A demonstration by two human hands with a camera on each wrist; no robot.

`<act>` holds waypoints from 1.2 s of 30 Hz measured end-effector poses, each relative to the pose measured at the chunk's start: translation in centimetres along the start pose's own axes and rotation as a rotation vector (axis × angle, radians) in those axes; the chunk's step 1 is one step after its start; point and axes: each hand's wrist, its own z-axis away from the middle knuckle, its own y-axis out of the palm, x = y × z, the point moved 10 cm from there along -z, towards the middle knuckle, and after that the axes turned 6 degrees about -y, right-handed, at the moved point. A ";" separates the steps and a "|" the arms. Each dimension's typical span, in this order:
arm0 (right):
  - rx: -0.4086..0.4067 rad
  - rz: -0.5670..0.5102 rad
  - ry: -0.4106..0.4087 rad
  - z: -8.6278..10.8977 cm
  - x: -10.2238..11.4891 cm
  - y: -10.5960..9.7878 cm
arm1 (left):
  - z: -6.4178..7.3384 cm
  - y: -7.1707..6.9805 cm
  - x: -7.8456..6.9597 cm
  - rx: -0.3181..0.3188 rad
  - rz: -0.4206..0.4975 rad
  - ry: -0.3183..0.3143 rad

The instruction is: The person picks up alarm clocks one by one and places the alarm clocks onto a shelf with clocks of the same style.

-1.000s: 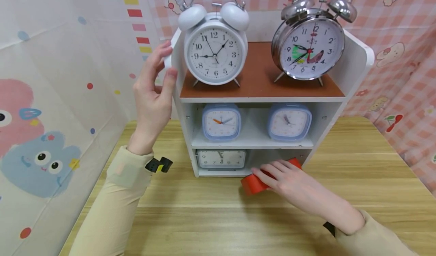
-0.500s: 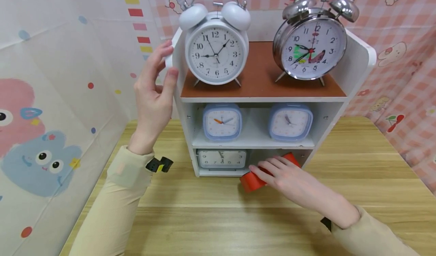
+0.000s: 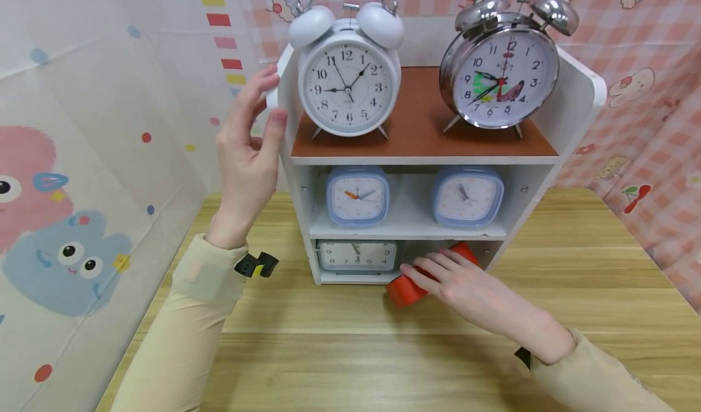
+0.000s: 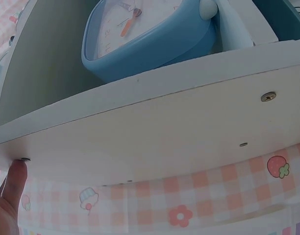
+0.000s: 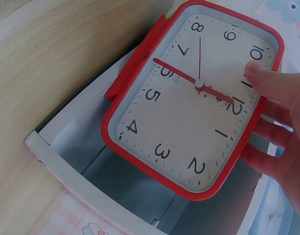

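Observation:
In the head view my right hand (image 3: pixel 465 290) grips a red rectangular alarm clock (image 5: pixel 189 103), tilted at the front of the bottom compartment's right side. In the right wrist view the thumb lies on the clock's face edge, with fingers behind. My left hand (image 3: pixel 249 150) rests its fingertips against the left side panel (image 4: pixel 115 137) of a white shelf unit (image 3: pixel 427 160). In the bottom compartment's left side sits a pale rectangular clock (image 3: pixel 357 256).
Two blue square clocks (image 3: pixel 358 197) stand on the middle shelf. On the brown top stand a white twin-bell clock (image 3: pixel 348 89) and a silver twin-bell clock (image 3: pixel 501 77). The unit stands on a wooden table (image 3: pixel 339 351), with patterned cloth (image 3: pixel 137 95) at the left and back.
The right hand and red clock have shifted slightly left and up, the clock's far end a little deeper toward the bottom compartment. The left hand keeps its place on the panel.

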 end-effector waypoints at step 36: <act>-0.137 -0.032 0.059 0.8 -0.9 0.4 | -0.1 0.0 0.0 0.009 -0.025 -0.008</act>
